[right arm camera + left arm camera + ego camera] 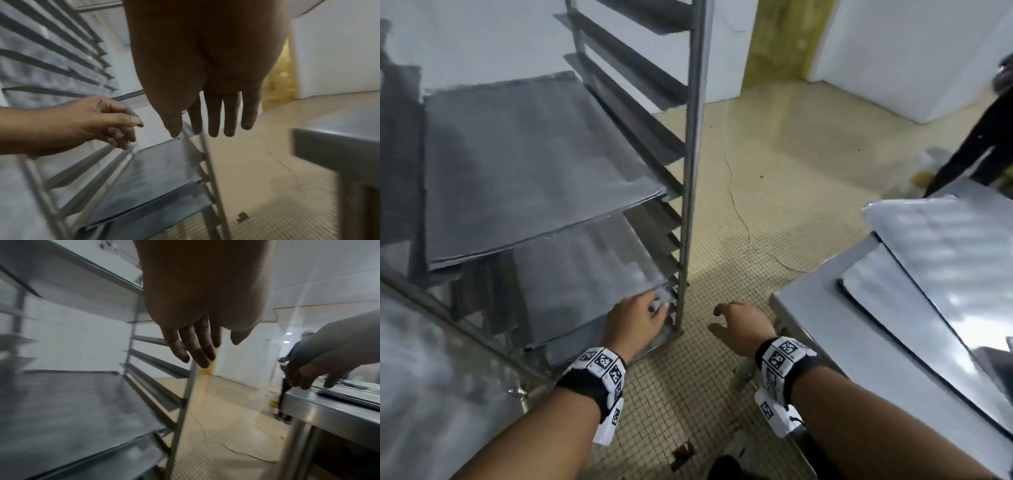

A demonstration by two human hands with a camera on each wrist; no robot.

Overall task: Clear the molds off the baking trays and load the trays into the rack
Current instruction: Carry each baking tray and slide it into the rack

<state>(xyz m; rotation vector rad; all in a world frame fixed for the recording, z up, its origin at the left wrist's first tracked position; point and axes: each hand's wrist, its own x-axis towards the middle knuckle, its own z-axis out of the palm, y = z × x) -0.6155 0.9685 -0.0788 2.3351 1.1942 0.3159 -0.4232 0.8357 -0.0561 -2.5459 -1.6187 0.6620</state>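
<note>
While left hand (635, 320) nears rack (693, 137), right hand (739, 329) empty.

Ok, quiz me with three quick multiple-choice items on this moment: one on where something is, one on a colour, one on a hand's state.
1. Where do trays still wait to be loaded?
A. on the steel table to the person's right
B. on the floor
C. leaning on the wall

2. What colour is the tiled floor?
A. blue
B. pale yellow-beige
C. black

3. What is the right hand doing?
A. gripping a tray
B. holding a mold
C. empty, fingers straight

Answers:
1 A: flat trays lie stacked on the table, beside the rack.
2 B: the floor shows pale yellow-beige in all views.
3 C: the right hand hangs over the floor, holding nothing; the left hand is at a racked tray's corner.
</note>
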